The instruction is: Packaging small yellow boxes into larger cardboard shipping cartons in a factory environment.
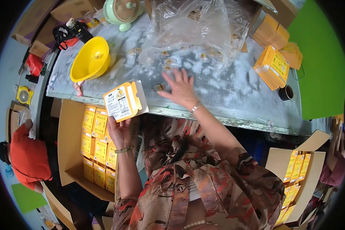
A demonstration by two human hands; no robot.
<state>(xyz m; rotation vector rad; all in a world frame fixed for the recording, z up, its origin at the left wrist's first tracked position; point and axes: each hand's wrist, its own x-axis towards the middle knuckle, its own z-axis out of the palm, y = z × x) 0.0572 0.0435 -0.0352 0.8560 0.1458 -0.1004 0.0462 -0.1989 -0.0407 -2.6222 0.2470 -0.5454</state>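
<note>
My left hand grips a small yellow and white carton by its lower edge, just in front of the table's near edge. The carton's flaps stand open on its right side. Over the tabletop, my right hand is spread with fingers apart and nothing in it. Close by its thumb lies a small clear-wrapped packet. Several similar packets are scattered just beyond my fingertips, near a big clear plastic bag.
A yellow basin and a green fan stand at the left. Stacked flat cartons and a tape roll lie at the right. Boxes of filled rows flank me. A person in orange bends at far left.
</note>
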